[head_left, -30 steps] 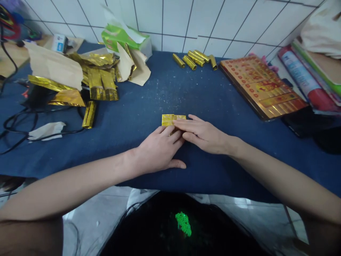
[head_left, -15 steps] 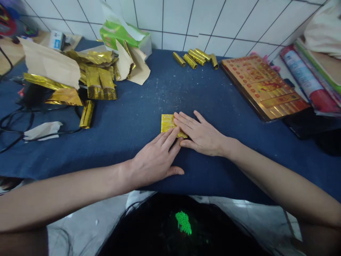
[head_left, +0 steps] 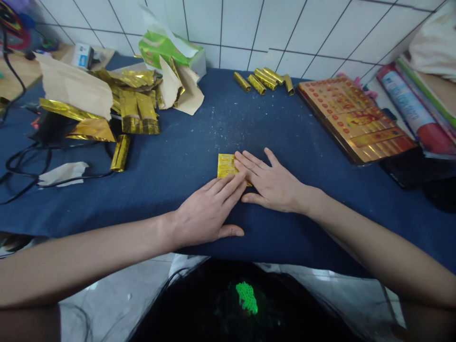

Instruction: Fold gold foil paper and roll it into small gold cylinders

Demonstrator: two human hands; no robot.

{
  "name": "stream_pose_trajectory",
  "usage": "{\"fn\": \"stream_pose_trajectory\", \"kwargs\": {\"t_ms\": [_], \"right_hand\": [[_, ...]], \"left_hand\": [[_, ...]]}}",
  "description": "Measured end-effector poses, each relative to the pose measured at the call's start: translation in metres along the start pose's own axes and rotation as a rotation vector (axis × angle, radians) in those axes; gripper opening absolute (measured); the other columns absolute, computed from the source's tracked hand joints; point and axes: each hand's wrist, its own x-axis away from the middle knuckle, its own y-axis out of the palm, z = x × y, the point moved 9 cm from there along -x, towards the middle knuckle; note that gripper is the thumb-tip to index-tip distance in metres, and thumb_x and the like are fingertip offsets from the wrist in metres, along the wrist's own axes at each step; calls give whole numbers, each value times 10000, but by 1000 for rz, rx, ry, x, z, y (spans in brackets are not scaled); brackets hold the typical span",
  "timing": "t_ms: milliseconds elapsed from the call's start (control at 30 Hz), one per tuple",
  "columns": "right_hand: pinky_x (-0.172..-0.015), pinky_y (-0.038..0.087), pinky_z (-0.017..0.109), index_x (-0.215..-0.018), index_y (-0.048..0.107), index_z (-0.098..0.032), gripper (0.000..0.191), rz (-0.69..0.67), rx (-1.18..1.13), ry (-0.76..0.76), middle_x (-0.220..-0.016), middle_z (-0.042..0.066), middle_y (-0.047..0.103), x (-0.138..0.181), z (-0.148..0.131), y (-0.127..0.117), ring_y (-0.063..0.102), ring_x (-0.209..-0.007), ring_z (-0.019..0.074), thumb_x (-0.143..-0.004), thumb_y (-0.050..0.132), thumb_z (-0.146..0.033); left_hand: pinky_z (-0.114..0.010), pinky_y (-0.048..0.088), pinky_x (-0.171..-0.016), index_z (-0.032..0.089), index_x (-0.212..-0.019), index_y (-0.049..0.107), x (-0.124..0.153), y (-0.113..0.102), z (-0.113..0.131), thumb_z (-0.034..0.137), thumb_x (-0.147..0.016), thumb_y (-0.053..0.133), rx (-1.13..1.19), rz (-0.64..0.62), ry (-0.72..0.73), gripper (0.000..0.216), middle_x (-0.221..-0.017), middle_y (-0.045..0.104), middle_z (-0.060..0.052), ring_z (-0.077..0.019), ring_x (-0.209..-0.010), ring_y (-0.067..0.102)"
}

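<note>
A small flat piece of gold foil paper (head_left: pixel 225 164) lies on the blue tablecloth (head_left: pixel 178 156) in front of me, partly covered by my fingers. My left hand (head_left: pixel 210 209) rests flat with its fingertips over the paper's lower edge, its thumb apart. From the right, my right hand (head_left: pixel 269 183) lies open across the paper's right part, fingers stretched out. The fingertips of both hands meet over the paper. Beyond them, several gold paper rolls (head_left: pixel 263 80) lie near the tiled wall.
On the left are crumpled gold and brown papers (head_left: pixel 76 88), another gold roll (head_left: pixel 120 153), black cables (head_left: pixel 21 164) and a white scrap (head_left: pixel 64 174). A green tissue pack (head_left: pixel 174 50) stands behind. At right lie an orange-gold packet (head_left: pixel 356 118) and a spray can (head_left: pixel 413 111).
My left fingers have slid slightly right over the paper, closer together and up against my right fingers. The right hand stays nearly still. The whole view has shifted a little.
</note>
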Motion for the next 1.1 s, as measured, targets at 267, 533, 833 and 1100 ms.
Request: {"fn": "stream_pose_trajectory", "kwargs": {"t_ms": [267,533,833,1100], "right_hand": [[-1011,115,623,-1401,169,-120,748,-1,-2,9,-1450,166,225,1,2,-2,179,-1340,296,-847,236,-619],[-1012,123,617,-1402,166,-123,762,-7,-10,2,-1456,160,207,2,3,1,169,-1343,293,-841,222,-635],[-1009,131,619,-1411,133,-152,771,-29,-25,51,-1460,146,197,9,21,0,185,-1338,300,-830,244,-645],[-1049,116,553,-1417,99,-122,821,-59,-162,-39,-1463,147,186,4,-12,-14,145,-1351,274,-817,252,-661]], "left_hand": [[-402,232,-1065,60,-1315,359,0,0,1,660,-796,318,3,-5,-9,794,-1424,276,-188,-297,-1327,222],[-419,188,-1084,53,-1346,312,3,1,1,651,-811,289,8,-27,-2,803,-1415,301,-180,-288,-1334,206],[-393,199,-1086,33,-1346,297,2,1,0,683,-787,287,32,-21,15,858,-1418,283,-195,-277,-1336,204],[-403,214,-1074,29,-1319,330,-2,-2,0,684,-767,346,83,12,37,856,-1374,356,-203,-293,-1322,234]]}}
